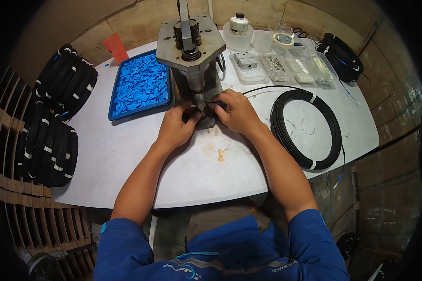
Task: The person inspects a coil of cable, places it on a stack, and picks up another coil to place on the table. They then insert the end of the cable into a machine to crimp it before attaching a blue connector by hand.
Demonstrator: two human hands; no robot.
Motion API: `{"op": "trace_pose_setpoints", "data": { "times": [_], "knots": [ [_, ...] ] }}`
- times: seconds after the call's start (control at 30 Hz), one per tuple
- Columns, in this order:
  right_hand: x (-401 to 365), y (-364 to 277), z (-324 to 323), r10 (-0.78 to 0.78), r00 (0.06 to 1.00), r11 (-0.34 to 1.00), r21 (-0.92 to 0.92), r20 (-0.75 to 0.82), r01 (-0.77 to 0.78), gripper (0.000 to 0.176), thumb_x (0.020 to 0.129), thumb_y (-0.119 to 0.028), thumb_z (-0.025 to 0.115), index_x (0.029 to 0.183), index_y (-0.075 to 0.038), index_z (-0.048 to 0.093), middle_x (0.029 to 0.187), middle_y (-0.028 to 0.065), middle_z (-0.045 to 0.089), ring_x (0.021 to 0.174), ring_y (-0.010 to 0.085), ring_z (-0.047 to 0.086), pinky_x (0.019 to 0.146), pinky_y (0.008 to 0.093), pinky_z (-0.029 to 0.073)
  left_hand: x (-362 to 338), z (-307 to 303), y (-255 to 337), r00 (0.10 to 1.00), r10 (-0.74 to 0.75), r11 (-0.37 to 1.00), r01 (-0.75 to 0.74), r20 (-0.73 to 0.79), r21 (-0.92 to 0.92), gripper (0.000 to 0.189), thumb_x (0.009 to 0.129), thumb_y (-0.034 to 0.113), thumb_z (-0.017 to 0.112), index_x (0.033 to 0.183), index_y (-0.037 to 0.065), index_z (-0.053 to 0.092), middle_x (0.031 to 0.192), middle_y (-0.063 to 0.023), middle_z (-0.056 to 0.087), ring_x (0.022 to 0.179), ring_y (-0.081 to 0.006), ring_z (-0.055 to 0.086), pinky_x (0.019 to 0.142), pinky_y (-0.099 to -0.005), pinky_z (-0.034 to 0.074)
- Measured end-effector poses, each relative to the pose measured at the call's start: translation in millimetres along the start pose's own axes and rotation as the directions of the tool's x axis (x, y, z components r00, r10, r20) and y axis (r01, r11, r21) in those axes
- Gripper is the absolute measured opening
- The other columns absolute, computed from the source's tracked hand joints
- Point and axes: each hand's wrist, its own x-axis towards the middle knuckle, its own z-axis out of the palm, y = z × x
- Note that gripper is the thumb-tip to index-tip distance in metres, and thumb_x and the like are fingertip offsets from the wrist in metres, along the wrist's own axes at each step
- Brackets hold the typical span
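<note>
A metal hand press stands upright at the middle of the table, its ram pointing down at a small base. My left hand is closed at the left side of the ram's tip, thumb and fingers bent inward; what they hold, if anything, is hidden. On the other side, my right hand pinches the end of a black cable, where a bit of blue shows by the fingertips at the ram. This cable runs back over the hand to a black cable coil tied with white bands.
Left of the press sits a dark blue tray of small blue pieces, with a red plastic piece behind. Stacked coils line the left edge. Clear boxes, a white bottle, tape and scissors stand at the back right.
</note>
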Motion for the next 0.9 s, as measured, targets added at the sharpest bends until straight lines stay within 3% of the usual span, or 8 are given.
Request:
{"op": "trace_pose_setpoints", "data": {
  "times": [0.9],
  "knots": [
    [0.3, 0.0, -0.2, -0.009, 1.000, 1.000, 0.010, -0.002, 0.009, 0.015, 0.084, -0.013, 0.075, 0.097, -0.006, 0.074, 0.090, 0.0129, 0.070, 0.081, 0.0331, 0.069, 0.074, 0.0406, 0.055, -0.2, 0.0, 1.6, 1.000, 0.008, 1.000, -0.008, -0.002, -0.019, 0.036, 0.090, 0.018, 0.073, 0.119, -0.003, 0.067, 0.104, -0.0225, 0.074, 0.097, -0.0363, 0.073, 0.087, -0.0407, 0.056]
  ]
}}
